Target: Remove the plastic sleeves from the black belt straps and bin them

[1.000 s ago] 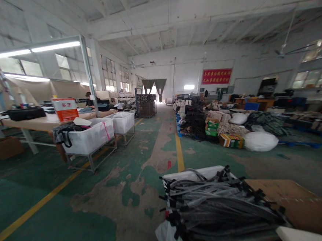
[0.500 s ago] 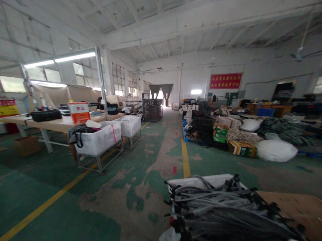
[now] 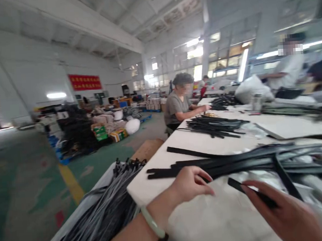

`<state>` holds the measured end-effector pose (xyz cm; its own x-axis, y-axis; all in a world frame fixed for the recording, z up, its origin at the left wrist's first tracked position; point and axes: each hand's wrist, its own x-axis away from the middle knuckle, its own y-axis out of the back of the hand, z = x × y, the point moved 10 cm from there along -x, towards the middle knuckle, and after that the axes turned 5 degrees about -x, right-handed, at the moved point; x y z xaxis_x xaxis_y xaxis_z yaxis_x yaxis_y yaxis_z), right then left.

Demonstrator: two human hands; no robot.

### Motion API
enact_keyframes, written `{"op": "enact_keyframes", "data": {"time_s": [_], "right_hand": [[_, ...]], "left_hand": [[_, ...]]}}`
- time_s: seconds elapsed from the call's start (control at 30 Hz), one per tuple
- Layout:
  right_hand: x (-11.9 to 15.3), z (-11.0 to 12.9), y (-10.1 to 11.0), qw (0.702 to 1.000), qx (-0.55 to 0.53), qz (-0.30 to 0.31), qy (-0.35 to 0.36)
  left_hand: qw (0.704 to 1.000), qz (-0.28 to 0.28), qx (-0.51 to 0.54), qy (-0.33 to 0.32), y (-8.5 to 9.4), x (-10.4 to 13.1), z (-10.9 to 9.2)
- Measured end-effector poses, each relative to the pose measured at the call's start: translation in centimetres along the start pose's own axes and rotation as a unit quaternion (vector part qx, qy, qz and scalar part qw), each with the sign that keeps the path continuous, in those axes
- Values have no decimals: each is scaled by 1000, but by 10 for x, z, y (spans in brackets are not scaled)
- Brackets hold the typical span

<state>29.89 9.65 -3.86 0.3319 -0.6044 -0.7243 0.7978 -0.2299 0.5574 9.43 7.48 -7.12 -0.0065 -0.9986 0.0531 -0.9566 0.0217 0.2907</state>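
Wearing a pale bangle, my left hand (image 3: 191,184) is over the near edge of the white table (image 3: 176,139), its thumb and fingers apart with nothing between them. At the lower right my right hand (image 3: 279,204) pinches the end of a black strap (image 3: 235,184) between thumb and fingers. Beyond both hands lies a pile of black straps (image 3: 224,163), running to the right. A white sheet or bag (image 3: 212,219) is below and between my hands. Clear plastic shows beside my right hand.
A bin of grey straps (image 3: 101,212) stands left of the table. Across the table a seated person (image 3: 178,104) handles small items near another strap bundle (image 3: 213,126). A second person (image 3: 286,67) stands at the back right by a white bag (image 3: 254,88).
The view has swung right from the aisle to the table. Both my hands, the strap in my right hand and the people have come into view; the strap bin has shifted left.
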Motion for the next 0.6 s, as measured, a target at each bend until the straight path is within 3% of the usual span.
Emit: {"op": "enact_keyframes", "data": {"time_s": [0.1,0.17,0.23,0.37,0.47,0.6], "right_hand": [[-14,-22,10,998,13,-22,-56],[-22,-32,13,996,-18,-30,-88],[-29,-37,13,992,-48,-27,-111],[-39,-33,10,989,-82,-11,-121],[-42,-26,7,990,-90,6,-109],[-41,-27,-2,990,-80,62,-95]], "left_hand": [[995,64,-63,-54,-14,-31,-37],[991,85,-67,-82,-25,-51,-47],[990,90,-48,-98,-32,-71,-44],[991,77,-30,-101,-36,-94,-19],[991,90,-54,-83,-42,-93,-5],[989,107,-86,-56,-49,-87,-2]]}}
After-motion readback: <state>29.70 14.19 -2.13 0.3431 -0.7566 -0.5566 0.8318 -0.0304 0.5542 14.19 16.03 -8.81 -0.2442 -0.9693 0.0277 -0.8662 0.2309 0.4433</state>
